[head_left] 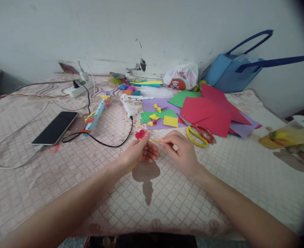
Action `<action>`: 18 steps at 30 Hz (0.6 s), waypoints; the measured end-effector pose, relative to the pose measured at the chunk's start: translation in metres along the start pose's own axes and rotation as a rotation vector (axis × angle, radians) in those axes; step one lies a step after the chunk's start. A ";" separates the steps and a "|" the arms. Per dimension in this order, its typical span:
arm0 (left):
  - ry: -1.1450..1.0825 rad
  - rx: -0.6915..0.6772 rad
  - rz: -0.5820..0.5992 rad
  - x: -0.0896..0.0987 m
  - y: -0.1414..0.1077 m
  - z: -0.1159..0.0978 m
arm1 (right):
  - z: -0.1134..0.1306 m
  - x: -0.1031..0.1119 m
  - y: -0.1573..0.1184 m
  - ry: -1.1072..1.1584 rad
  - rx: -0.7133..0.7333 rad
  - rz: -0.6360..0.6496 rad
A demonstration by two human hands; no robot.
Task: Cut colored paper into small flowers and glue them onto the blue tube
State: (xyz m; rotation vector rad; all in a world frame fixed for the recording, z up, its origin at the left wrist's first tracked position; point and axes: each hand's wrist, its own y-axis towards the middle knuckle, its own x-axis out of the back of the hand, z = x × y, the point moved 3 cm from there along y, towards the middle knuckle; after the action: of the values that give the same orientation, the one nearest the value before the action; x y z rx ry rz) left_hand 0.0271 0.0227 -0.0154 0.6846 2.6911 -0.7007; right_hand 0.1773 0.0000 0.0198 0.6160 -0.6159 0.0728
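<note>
Low over the patterned tablecloth, my left hand (139,153) pinches a small red petal-shaped piece (140,134) between thumb and fingers, with a bit of yellow at its lower edge. Facing it from the right, my right hand (180,150) is closed on the end of a thin yellow strip (156,140). The strip reaches toward my left fingertips; whether it touches them I cannot tell. Just beyond my right hand lie scissors (197,137) with yellow and red handles. Small yellow cut pieces (154,117) and a yellow square (171,121) rest on green and purple sheets.
Red sheets (206,113) spread at the right, before a blue bag (226,72). A white glue gun (127,105) with a black cord stands beyond my left hand. Farther left are a phone (56,128), a decorated light-blue strip (97,115) and a power strip (79,89). A plastic cup (289,132) tilts far right.
</note>
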 end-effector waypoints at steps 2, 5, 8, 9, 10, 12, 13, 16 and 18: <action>-0.046 0.053 0.058 0.001 0.000 0.000 | 0.003 0.000 -0.002 -0.143 0.185 0.032; -0.046 0.006 0.084 0.002 0.000 -0.002 | 0.001 0.001 -0.002 -0.124 0.222 0.055; -0.002 -0.096 0.019 0.002 -0.002 -0.004 | -0.006 0.003 0.000 0.130 -0.046 0.011; 0.017 -0.122 -0.003 0.002 -0.003 -0.005 | -0.009 0.002 0.001 0.229 -0.157 0.013; 0.038 -0.142 -0.019 0.001 -0.003 -0.005 | -0.011 0.000 0.001 0.319 -0.253 0.029; 0.081 -0.176 -0.040 0.000 -0.004 -0.005 | -0.012 -0.005 0.001 0.451 -0.388 0.108; 0.101 -0.189 -0.041 -0.001 -0.004 -0.004 | -0.012 -0.007 0.000 0.495 -0.430 0.148; 0.152 -0.202 -0.013 -0.002 -0.003 -0.003 | -0.012 -0.012 -0.001 0.575 -0.507 0.215; 0.166 -0.195 0.007 -0.003 -0.002 -0.002 | -0.013 -0.012 -0.001 0.602 -0.526 0.226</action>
State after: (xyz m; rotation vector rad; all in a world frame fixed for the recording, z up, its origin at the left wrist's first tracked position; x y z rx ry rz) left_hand 0.0281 0.0211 -0.0119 0.7299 2.8564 -0.3867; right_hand 0.1740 0.0075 0.0042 -0.0037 -0.0998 0.2864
